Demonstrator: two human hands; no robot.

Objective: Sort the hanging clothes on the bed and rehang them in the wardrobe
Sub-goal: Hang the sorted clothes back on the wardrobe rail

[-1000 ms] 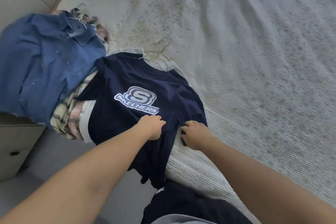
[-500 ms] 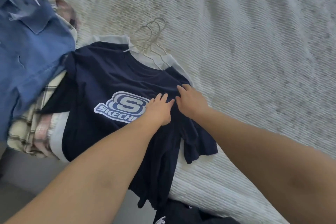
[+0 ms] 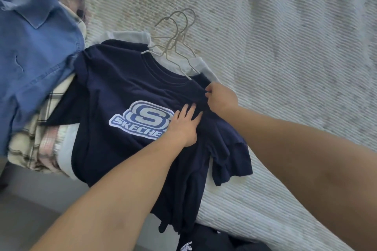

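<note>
I see the navy T-shirt (image 3: 126, 91) on the bed (image 3: 285, 47), atop other clothes. My left hand (image 3: 184, 126) lies open, flat on its chest; my right hand (image 3: 221, 97) pinches its shoulder near the hangers (image 3: 177, 32).

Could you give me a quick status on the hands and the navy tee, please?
Left hand flat on navy tee, open. Right hand pinching tee's shoulder. Tee on bed, hangers at collar. Blue shirt alongside, nothing blocking.
</note>
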